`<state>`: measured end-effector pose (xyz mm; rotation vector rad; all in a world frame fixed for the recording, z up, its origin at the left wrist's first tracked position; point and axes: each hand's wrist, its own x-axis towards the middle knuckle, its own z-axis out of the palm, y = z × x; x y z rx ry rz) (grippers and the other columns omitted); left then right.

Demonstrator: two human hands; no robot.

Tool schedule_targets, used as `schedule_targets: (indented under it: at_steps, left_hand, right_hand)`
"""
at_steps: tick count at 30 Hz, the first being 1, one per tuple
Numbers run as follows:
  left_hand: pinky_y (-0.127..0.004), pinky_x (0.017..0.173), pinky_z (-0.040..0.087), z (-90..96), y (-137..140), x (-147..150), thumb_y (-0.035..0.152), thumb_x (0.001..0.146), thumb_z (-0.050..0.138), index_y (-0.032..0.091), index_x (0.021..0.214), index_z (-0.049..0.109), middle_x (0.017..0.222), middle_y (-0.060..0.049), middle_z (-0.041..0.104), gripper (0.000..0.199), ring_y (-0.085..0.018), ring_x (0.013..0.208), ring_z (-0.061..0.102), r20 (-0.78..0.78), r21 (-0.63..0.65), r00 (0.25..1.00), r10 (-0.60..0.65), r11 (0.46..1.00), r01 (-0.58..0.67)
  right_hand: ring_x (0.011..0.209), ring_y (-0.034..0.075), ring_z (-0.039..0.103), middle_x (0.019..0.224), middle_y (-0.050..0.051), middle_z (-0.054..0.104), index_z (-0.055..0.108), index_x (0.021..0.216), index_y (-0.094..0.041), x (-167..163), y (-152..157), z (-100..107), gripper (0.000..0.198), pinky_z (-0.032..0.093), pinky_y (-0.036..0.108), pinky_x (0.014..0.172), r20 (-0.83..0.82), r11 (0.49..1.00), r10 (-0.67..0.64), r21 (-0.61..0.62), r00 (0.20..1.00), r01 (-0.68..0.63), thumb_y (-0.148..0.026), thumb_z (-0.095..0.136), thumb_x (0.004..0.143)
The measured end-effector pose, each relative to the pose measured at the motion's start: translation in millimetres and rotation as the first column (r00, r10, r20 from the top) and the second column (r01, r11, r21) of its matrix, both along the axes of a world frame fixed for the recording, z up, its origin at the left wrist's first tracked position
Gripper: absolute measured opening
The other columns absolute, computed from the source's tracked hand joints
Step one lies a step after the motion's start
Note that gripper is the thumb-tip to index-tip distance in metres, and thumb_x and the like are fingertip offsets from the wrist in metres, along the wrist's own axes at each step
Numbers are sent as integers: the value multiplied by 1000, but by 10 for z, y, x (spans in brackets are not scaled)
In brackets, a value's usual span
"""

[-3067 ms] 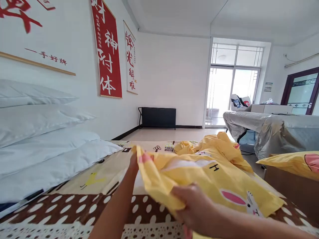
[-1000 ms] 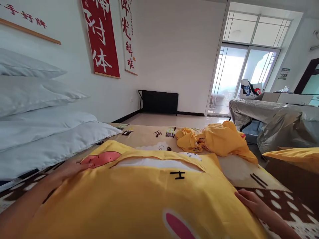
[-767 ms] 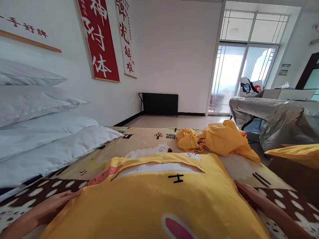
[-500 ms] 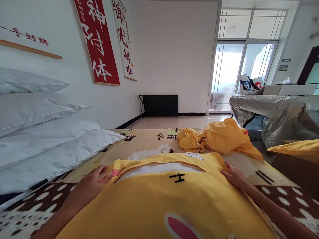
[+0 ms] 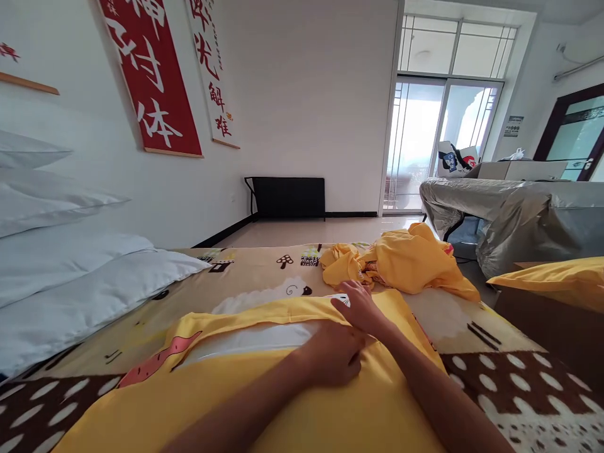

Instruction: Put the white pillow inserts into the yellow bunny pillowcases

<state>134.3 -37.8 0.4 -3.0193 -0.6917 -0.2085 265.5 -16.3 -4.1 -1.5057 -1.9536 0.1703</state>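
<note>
A yellow pillowcase [image 5: 302, 409] with a white pillow [image 5: 250, 340] inside lies in front of me. Its slit-like opening runs across the far end, and white fabric shows through. My left hand [image 5: 333, 353] reaches across to the right end of the opening, its fingers curled into the cloth at the lower edge. Just beyond it, my right hand [image 5: 362, 309] is at the far flap, with thumb on the near side and fingers over the edge by a small printed white animal face. The left fingertips are partly hidden in the fabric.
Crumpled yellow fabric [image 5: 406, 261] lies farther back on the patterned blanket [image 5: 255, 267]. White pillows [image 5: 94, 283] are stacked at left. At right, a cardboard box [image 5: 533, 321] has yellow cloth [image 5: 557, 277] on top. Behind it is a plastic-covered table [image 5: 519, 201].
Both hands have left the pillowcase's two sides and come together at the right end of its opening. The left hand crossed rightward; the right moved inward. The view has turned slightly right.
</note>
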Motion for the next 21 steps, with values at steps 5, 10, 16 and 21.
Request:
schedule_targets:
  at_steps: [5, 10, 16, 21]
  left_hand:
    - [-26, 53, 35, -606, 39, -36, 19, 77, 47, 19, 64, 49, 62, -1, 61, 13, -15, 57, 54, 206, -68, 978, 27, 998, -13]
    - [-28, 52, 32, -672, 1, -27, 16, 76, 44, 20, 65, 44, 58, -1, 57, 12, -14, 53, 50, 324, 73, 942, -85, 995, 65]
    - [-33, 63, 43, -614, -54, 21, 14, 78, 42, 18, 68, 49, 68, -6, 57, 13, -19, 66, 51, 368, 163, 928, -53, 987, -8]
    - [-45, 105, 35, -407, -86, 60, 27, 86, 43, 16, 131, 40, 139, -13, 44, 46, -27, 127, 40, 151, -40, 988, 26, 999, -20]
  right_hand:
    - [129, 25, 34, 136, 10, 47, 49, 125, -21, 205, -55, -460, 47, 21, 42, 106, 57, 966, 202, -176, 978, -190, -44, 53, 84]
    - [133, 27, 27, 144, 9, 38, 42, 132, -21, 303, -92, -385, 60, 17, 43, 107, 152, 945, 285, -211, 946, -250, -39, 59, 78]
    - [102, 24, 55, 108, 12, 63, 57, 112, -16, 379, -122, -233, 39, 34, 39, 86, 356, 986, -98, -92, 929, 139, -5, 41, 78]
    - [86, 26, 62, 90, 15, 66, 63, 87, -13, 440, -246, -54, 28, 36, 37, 77, 388, 934, -273, -113, 880, 340, -3, 38, 80]
